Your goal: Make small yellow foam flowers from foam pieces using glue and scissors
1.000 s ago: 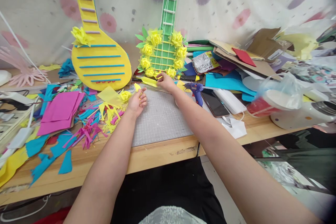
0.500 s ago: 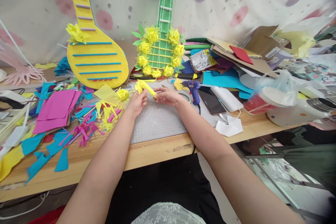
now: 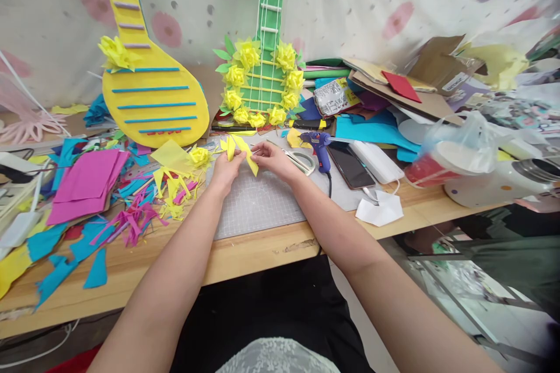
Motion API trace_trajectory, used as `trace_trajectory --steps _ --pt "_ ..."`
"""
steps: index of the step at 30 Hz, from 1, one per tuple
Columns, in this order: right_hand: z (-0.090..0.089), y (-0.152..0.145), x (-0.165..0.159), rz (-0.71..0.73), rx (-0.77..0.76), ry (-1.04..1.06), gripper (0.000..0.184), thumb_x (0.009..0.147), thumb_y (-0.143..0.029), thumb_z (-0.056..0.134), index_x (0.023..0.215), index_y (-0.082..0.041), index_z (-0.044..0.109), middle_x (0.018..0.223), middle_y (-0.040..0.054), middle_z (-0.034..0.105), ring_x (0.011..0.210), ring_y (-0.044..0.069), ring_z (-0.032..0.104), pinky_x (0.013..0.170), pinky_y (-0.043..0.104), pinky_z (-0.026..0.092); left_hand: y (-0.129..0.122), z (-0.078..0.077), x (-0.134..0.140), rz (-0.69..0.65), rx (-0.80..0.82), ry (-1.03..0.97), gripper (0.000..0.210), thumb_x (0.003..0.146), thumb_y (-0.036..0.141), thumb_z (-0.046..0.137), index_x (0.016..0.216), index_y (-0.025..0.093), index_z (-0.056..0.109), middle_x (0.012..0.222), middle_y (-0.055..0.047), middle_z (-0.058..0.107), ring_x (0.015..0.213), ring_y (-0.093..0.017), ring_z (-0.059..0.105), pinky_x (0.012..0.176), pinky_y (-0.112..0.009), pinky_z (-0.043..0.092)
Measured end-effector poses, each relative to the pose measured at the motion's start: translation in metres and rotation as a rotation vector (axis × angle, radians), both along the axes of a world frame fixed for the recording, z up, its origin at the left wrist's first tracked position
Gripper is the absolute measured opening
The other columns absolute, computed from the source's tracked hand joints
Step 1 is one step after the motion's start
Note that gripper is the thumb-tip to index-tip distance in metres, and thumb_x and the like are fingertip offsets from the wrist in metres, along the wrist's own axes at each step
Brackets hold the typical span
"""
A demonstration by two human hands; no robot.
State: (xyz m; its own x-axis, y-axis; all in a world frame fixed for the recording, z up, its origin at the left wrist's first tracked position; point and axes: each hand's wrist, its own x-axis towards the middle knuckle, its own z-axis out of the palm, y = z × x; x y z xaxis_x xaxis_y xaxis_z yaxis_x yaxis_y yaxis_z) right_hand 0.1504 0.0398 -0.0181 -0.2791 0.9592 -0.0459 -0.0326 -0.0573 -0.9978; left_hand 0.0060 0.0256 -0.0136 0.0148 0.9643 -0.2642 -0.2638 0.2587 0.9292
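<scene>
My left hand point(image 3: 226, 171) is closed on a piece of folded yellow paper point(image 3: 242, 148), pinched between thumb and fingers above the grey cutting mat point(image 3: 262, 204). At the right edge of that paper, my right hand point(image 3: 273, 160) has its fingertips pressed together on the strip; the exact grip is partly hidden. One pointed end of the paper hangs down between the hands. Scissors point(image 3: 301, 160) lie just beyond my right wrist. Left of my left hand a finished yellow paper flower point(image 3: 199, 155) rests among yellow scraps point(image 3: 175, 189).
Behind stand a yellow lute-shaped craft point(image 3: 157, 93) and a green one point(image 3: 266, 78) ringed with yellow flowers. A blue glue gun point(image 3: 321, 151), a phone point(image 3: 351, 164) and a lidded cup point(image 3: 441, 163) are to the right. Magenta sheets point(image 3: 87, 186) lie at left.
The yellow paper has turned, and its right end now points downward. My right hand has shifted slightly left and rotated. More of the scissors shows, and the view has moved a little right.
</scene>
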Motion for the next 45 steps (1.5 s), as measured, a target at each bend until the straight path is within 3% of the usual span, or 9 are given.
trace_trajectory --steps 4,13,17,21,29,40,45 --pt "0.000 0.000 0.001 -0.013 -0.049 0.019 0.028 0.060 -0.019 0.072 0.081 -0.019 0.054 0.065 -0.0059 0.055 0.058 0.007 0.052 0.055 0.020 0.045 -0.002 0.002 0.002 0.049 0.078 0.116 0.021 0.073 0.022 0.066 0.069 0.018 0.046 0.047 0.011 0.026 0.036 -0.002 0.021 0.037 -0.017 0.012" --pt "0.000 0.000 0.002 -0.038 -0.135 0.133 0.035 0.052 -0.022 0.079 0.078 -0.017 0.056 0.071 -0.0030 0.059 0.065 0.008 0.054 0.063 0.023 0.045 -0.002 0.002 0.002 0.044 0.066 0.083 0.022 0.072 0.020 0.067 0.071 0.018 0.045 0.047 0.011 0.027 0.036 -0.002 0.023 0.037 -0.016 0.013" --pt "0.001 0.002 0.003 -0.117 -0.130 0.167 0.030 0.054 -0.029 0.077 0.072 -0.017 0.056 0.072 -0.0034 0.059 0.067 0.008 0.054 0.064 0.024 0.046 0.001 0.002 0.000 0.030 0.064 0.024 0.022 0.074 0.020 0.065 0.071 0.017 0.043 0.049 0.011 0.028 0.037 -0.001 0.023 0.036 -0.015 0.014" --pt "0.001 0.005 0.005 -0.180 -0.086 0.176 0.027 0.057 -0.029 0.074 0.071 -0.018 0.055 0.072 -0.0042 0.058 0.066 0.008 0.053 0.065 0.025 0.047 0.002 0.002 -0.003 0.017 0.071 0.009 0.020 0.076 0.020 0.064 0.072 0.017 0.044 0.049 0.011 0.027 0.036 -0.001 0.022 0.036 -0.015 0.014" --pt "-0.002 0.003 0.000 -0.135 0.040 0.041 0.023 0.061 -0.030 0.069 0.075 -0.017 0.055 0.072 -0.0031 0.058 0.066 0.009 0.054 0.062 0.024 0.046 0.002 0.003 -0.003 0.040 0.056 -0.023 0.020 0.076 0.019 0.064 0.072 0.016 0.045 0.049 0.011 0.027 0.036 -0.001 0.022 0.035 -0.014 0.014" --pt "-0.008 -0.001 -0.007 -0.104 0.294 -0.277 0.018 0.065 -0.021 0.064 0.079 -0.019 0.054 0.068 -0.0045 0.057 0.065 0.010 0.054 0.069 0.028 0.046 0.003 0.003 -0.004 0.081 0.047 -0.134 0.019 0.079 0.016 0.061 0.071 0.016 0.044 0.045 0.012 0.027 0.033 -0.001 0.021 0.033 -0.013 0.014" --pt "-0.010 -0.006 -0.013 -0.139 0.321 -0.358 0.019 0.065 -0.019 0.062 0.080 -0.020 0.052 0.067 -0.0050 0.058 0.065 0.011 0.055 0.070 0.029 0.045 0.001 0.008 -0.002 0.114 0.035 -0.196 0.024 0.079 0.016 0.061 0.067 0.017 0.041 0.044 0.012 0.026 0.033 0.000 0.020 0.032 -0.012 0.014"
